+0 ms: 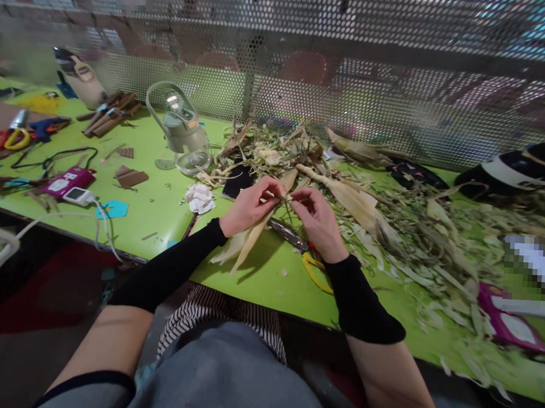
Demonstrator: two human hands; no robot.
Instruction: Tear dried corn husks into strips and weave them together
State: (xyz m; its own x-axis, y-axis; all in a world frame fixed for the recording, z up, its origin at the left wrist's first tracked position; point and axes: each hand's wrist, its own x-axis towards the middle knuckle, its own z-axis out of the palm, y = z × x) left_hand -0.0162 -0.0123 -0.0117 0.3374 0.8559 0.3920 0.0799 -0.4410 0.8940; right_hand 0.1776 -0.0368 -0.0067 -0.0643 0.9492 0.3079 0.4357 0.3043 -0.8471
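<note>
My left hand [250, 204] is closed around a bundle of dry pale corn husk strips [252, 238] that hangs down toward the table's near edge. My right hand [316, 220] pinches the upper end of the same husk, fingertips almost touching the left hand's. Both hands hover just above the lime-green table [153, 207]. Under my right wrist lie scissors with yellow handles [313, 268]. Both forearms wear black sleeves.
A heap of dry husks and leaf scraps [390, 222] covers the table's right half. A small clear lamp [181, 129], crumpled white paper [200, 198], a black phone [238, 181], a pink device [68, 181], red and yellow scissors [6, 138] and a perforated metal screen [306, 78] stand around.
</note>
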